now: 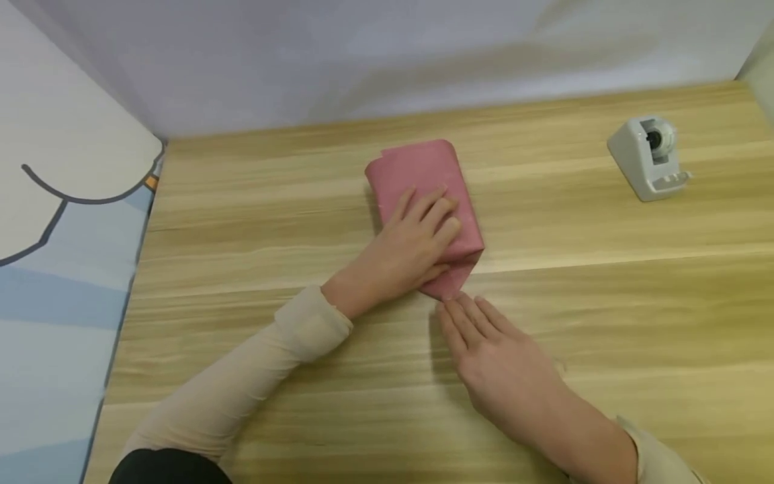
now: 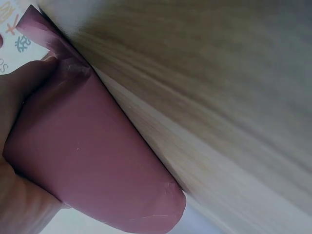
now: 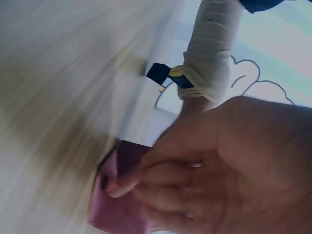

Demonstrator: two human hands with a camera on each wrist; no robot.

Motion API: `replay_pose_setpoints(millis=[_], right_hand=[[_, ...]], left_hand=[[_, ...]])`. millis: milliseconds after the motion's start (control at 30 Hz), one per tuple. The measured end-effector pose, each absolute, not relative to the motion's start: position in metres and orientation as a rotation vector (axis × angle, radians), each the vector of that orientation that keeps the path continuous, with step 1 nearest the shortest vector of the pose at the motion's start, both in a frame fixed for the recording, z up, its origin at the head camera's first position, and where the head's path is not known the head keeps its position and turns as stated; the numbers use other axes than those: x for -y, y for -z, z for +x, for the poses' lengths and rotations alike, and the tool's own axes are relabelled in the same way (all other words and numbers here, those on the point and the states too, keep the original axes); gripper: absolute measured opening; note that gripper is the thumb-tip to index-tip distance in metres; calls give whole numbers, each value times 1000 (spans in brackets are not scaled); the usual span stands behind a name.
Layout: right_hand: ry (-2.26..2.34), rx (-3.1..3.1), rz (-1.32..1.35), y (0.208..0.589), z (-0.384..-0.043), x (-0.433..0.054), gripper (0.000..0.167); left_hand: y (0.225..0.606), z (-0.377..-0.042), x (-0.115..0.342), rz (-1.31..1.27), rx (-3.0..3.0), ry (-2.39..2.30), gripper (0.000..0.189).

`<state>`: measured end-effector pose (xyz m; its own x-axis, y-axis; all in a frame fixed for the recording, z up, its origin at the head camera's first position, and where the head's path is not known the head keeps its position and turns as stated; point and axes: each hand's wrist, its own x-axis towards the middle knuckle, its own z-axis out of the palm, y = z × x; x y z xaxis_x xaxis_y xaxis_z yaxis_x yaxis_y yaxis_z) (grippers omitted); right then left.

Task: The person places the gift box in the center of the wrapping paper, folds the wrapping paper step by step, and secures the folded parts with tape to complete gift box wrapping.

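A box-shaped package in pink wrapping paper (image 1: 416,165) lies on the wooden table, its long side pointing away from me. My left hand (image 1: 406,250) rests on its top with spread, slightly bent fingers, while the thumb presses by the near end. From that end a tapered paper flap (image 1: 450,284) sticks out towards me, and the left wrist view shows the flap (image 2: 41,31) creased beside the thumb. The straight, close-set fingers of my right hand (image 1: 504,373) touch the flap's tip. In the right wrist view, this hand (image 3: 219,161) covers part of the package.
A white tape dispenser (image 1: 642,161) with a roll in it stands at the back right of the wooden table (image 1: 242,222). Behind the table rises a pale wall (image 1: 363,60). On the left is a panel with a cartoon drawing (image 1: 66,269).
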<state>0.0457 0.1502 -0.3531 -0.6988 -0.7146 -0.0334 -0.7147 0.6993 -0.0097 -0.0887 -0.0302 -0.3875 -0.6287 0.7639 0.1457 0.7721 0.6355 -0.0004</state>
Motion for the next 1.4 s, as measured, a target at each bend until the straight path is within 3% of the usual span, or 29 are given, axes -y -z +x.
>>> replay_pose_setpoints(millis=[400, 700, 833, 1067, 1400], right_hand=[[19, -2850, -1132, 383, 23, -155, 60], [8, -2795, -1098, 382, 16, -153, 66], [-16, -2748, -1044, 378, 15, -155, 80], [-65, -2797, -1017, 372, 18, -158, 64], [-62, -2811, -1103, 377, 18, -153, 90]], left_hand=[[382, -92, 33, -1327, 2784, 153, 52], [367, -90, 67, -1384, 2979, 324, 90], [371, -90, 68, -1372, 2934, 332, 85], [374, -86, 54, -1312, 2912, 262, 77], [375, -79, 31, -1181, 2910, 99, 59]])
